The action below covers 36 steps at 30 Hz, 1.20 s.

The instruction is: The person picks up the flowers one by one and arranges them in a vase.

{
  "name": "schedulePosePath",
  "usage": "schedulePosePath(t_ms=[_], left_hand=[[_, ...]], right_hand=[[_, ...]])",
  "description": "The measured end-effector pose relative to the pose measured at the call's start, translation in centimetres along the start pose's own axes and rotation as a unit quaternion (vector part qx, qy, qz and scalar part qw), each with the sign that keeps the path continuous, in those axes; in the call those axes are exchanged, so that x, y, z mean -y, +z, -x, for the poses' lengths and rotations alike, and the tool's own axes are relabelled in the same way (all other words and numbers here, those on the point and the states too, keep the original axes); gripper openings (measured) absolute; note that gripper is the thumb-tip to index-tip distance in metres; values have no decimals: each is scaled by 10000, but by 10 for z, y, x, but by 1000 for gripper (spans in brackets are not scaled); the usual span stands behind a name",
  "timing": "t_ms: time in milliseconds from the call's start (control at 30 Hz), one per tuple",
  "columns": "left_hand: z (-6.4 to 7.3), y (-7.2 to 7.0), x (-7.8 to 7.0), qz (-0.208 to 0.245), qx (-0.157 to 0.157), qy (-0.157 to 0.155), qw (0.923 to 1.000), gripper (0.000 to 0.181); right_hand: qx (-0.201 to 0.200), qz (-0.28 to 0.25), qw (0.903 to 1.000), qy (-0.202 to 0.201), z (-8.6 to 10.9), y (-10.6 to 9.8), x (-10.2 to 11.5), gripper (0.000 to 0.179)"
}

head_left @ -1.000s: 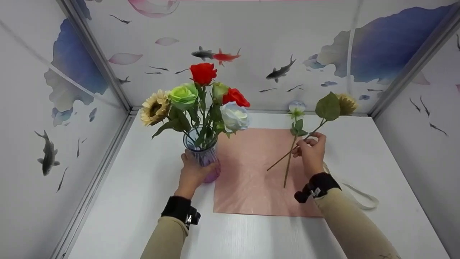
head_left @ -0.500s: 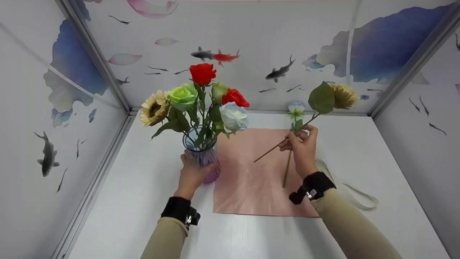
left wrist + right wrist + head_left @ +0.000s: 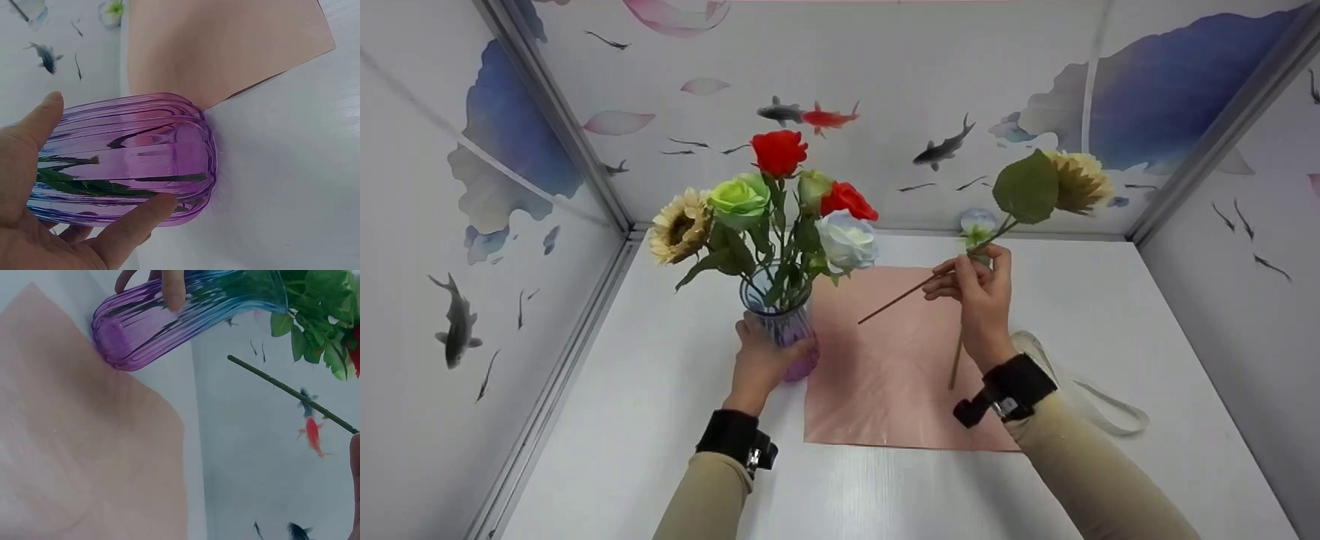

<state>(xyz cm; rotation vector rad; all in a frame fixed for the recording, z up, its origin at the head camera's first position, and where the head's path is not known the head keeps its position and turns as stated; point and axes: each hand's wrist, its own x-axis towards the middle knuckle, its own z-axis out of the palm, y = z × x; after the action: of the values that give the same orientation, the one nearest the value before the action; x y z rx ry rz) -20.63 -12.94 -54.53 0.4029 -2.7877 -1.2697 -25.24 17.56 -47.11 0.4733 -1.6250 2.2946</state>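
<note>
Head view: your left hand (image 3: 761, 360) gripping purple vase (image 3: 787, 330) at pink sheet's (image 3: 885, 375) left edge on table (image 3: 660, 420); six blooms standing in it already. Your right hand (image 3: 971, 296) pinching sunflower stem (image 3: 900, 298) mid-length, holding it above sheet, not yet in vase. Long axis slanting: bare end pointing down-left toward vase, flower head (image 3: 1078, 181) up-right. Another pale flower (image 3: 978, 222) lying on sheet, waiting.
</note>
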Motion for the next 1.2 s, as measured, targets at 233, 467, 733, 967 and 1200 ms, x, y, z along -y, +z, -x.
schedulePosePath(t_ms=[233,467,733,967,1200], left_hand=[[-1,0,0,-99,0,-23,9999,123],[-1,-1,-2,77,54,-205,9997,123],[-2,0,-1,44,84,-255,9996,120],[-2,0,0,171,59,-226,9996,122],[-2,0,0,160,27,-181,9997,122]], right_hand=[[326,36,9989,-330,3,22,20,21],[820,35,9928,-878,12,40,37,16],[1233,78,9802,-1550,20,55,47,17],[1328,154,9771,-1657,20,61,50,19],[1448,424,9736,-1715,20,64,45,18]])
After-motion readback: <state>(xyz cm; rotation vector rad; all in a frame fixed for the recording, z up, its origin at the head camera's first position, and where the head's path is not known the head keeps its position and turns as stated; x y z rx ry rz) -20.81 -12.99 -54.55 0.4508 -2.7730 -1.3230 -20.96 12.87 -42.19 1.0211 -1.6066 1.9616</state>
